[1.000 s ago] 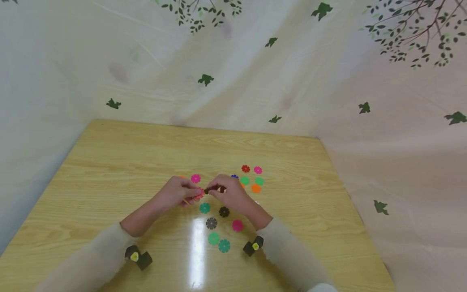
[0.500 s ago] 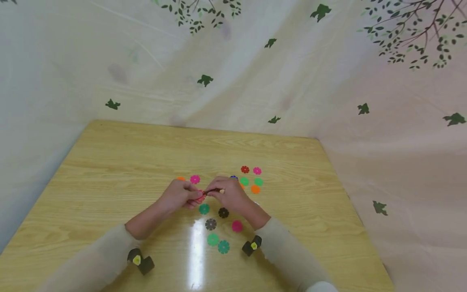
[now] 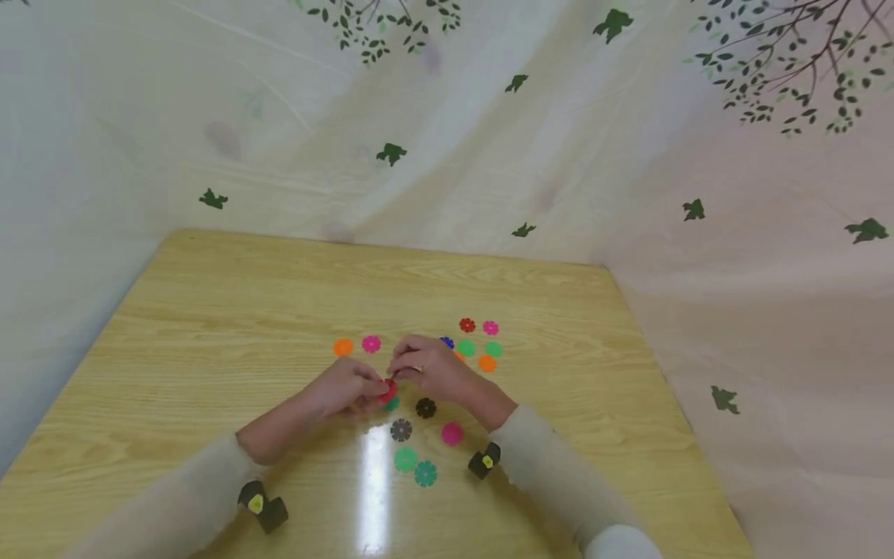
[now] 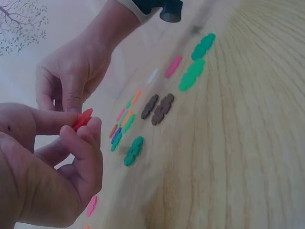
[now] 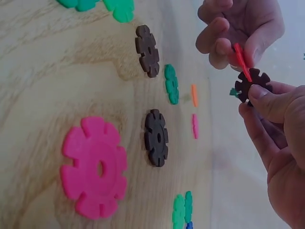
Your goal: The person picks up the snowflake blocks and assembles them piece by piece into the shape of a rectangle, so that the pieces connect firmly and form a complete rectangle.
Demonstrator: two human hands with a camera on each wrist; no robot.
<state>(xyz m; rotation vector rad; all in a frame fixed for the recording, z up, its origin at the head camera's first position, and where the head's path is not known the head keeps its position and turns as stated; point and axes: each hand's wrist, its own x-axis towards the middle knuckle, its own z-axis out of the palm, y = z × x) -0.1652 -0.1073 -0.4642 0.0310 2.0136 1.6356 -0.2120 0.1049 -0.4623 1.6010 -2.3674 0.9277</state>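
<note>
My left hand (image 3: 344, 388) pinches a red notched plastic disc (image 3: 388, 390) between thumb and fingers, above the table. Opposite it, my right hand (image 3: 436, 373) grips a dark brown notched disc (image 5: 244, 87) between thumb and fingertips. In the right wrist view the red disc stands edge-on, and its end meets the brown disc's rim at a notch. From the left wrist the brown disc is hidden behind fingers. A green disc (image 4: 134, 151) lies on the table below the hands, partly covered by the red one in the head view.
Loose notched discs lie around the hands on the wooden table (image 3: 244, 287): a pink one (image 3: 452, 434), a black one (image 3: 426, 407), a grey-brown one (image 3: 401, 430) and green ones (image 3: 406, 460) nearer me. An orange disc (image 3: 343, 347) lies at the left; several more are at the right.
My left hand has moved slightly toward me, uncovering the orange disc at the left. The red disc has turned its face more toward the head camera; the brown disc shows less there.
</note>
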